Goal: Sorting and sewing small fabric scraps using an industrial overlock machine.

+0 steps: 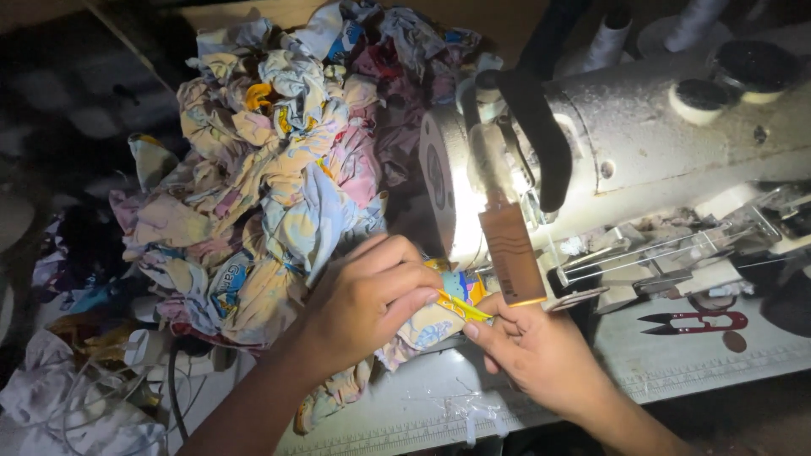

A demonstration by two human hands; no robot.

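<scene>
Where the two hands meet just in front of the sewing machine (625, 127), a narrow yellow strip (463, 307) is pinched from both ends. The left hand (365, 300) is closed over a printed fabric piece (431, 325), with its thumb and forefinger pressed on the strip's left end; the right hand (541, 350) has its grip closed on the strip's right end, fingertips touching it. The strip's long axis is seen to run from upper left to lower right, so that it lies between the two grips, about equally near to each; the needle area of the machine sits just beyond it, up and to the right.

A tall heap of crumpled printed cloth (287, 160) is piled along the counter's left side, touching the left hand's back. A brown rectangular tag (511, 253), hung upright from the machine's lit head, stands directly above the right hand. Red-handled thread snips (697, 321) are laid flat near the counter's right edge, well apart from both hands. A pale counter (659, 363) with a ruled strip along its front edge carries everything. White thread cones (608, 38) are seen behind the machine, at the far edge.
</scene>
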